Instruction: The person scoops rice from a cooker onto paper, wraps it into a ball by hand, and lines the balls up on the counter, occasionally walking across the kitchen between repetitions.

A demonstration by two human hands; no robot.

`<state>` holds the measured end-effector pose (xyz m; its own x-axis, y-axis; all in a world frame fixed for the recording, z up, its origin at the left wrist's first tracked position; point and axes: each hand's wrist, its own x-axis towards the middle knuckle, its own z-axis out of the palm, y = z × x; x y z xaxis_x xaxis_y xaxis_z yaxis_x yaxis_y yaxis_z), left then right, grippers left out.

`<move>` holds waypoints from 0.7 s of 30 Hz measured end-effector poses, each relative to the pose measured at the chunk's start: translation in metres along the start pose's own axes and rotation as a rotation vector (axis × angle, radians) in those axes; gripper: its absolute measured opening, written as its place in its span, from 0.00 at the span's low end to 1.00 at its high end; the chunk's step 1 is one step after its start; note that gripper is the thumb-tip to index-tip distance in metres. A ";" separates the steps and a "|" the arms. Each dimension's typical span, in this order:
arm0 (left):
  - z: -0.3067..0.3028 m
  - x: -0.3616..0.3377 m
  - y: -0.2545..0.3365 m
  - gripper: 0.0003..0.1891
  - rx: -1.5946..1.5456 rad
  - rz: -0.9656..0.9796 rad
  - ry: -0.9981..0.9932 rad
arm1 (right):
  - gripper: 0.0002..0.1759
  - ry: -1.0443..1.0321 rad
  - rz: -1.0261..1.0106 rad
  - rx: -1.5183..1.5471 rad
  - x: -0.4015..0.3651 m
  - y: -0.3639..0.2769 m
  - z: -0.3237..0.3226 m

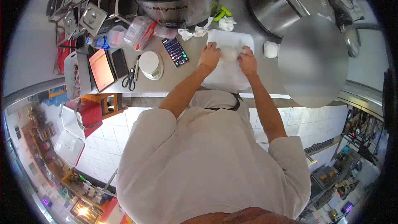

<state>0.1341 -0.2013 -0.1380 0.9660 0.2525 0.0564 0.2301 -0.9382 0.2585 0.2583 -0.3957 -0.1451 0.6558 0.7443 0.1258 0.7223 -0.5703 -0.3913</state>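
Observation:
A white sheet (232,76) lies on the steel counter in front of me, with a round whitish mound (229,54), possibly rice, on its middle. My left hand (210,57) is left of the mound, its fingers curled down and closed on the sheet near its left edge. On the other side my right hand (247,61) has its fingers bent and pinched at the sheet beside the mound. A white round bundle (270,49) sits to the right of the sheet. The fingertips are small in view.
Behind stands a large rice cooker (178,10) holding rice and a teal utensil. To the left are a phone (175,52), a kitchen scale (151,65), scissors (129,79) and a tablet (101,69). Crumpled white paper (226,23) and green items (223,12) lie behind the sheet.

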 end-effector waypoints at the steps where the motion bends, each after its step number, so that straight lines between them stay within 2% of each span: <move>1: -0.006 -0.008 0.003 0.14 0.011 0.035 0.163 | 0.09 0.000 0.043 0.001 -0.007 0.002 0.008; 3: 0.023 -0.023 -0.005 0.13 -0.118 0.094 0.112 | 0.08 0.000 0.132 0.009 -0.021 -0.001 0.026; 4: 0.039 -0.032 -0.010 0.12 -0.183 0.124 0.081 | 0.08 0.036 0.079 -0.004 -0.027 -0.005 0.027; 6: 0.044 -0.049 -0.010 0.10 -0.160 0.227 0.222 | 0.08 0.106 -0.026 -0.035 -0.038 -0.013 0.027; 7: 0.045 -0.056 -0.009 0.09 -0.153 0.278 0.288 | 0.08 0.059 -0.039 -0.151 -0.042 -0.016 0.027; 10: 0.042 -0.051 -0.011 0.09 -0.260 0.249 0.294 | 0.10 0.031 -0.012 -0.125 -0.041 -0.021 0.020; 13: 0.021 -0.009 -0.009 0.14 -0.442 -0.100 -0.290 | 0.13 -0.057 0.106 0.107 -0.020 -0.007 0.011; 16: 0.028 0.020 -0.014 0.21 -0.441 -0.135 -0.400 | 0.14 -0.086 0.402 0.192 -0.016 0.009 0.033; 17: 0.072 0.011 -0.030 0.23 -0.482 0.178 0.057 | 0.16 -0.038 0.676 0.518 -0.013 -0.002 0.034; 20: 0.054 0.006 -0.025 0.22 -0.505 0.446 0.238 | 0.21 0.307 0.696 0.877 -0.037 -0.015 0.065; 21: 0.039 -0.004 -0.011 0.22 -0.735 0.331 0.086 | 0.22 0.338 0.808 1.095 -0.039 -0.034 0.054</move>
<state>0.1319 -0.2013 -0.1788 0.9510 0.0341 0.3073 -0.2317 -0.5795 0.7813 0.1967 -0.3868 -0.1857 0.9364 0.1370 -0.3232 -0.3078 -0.1222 -0.9436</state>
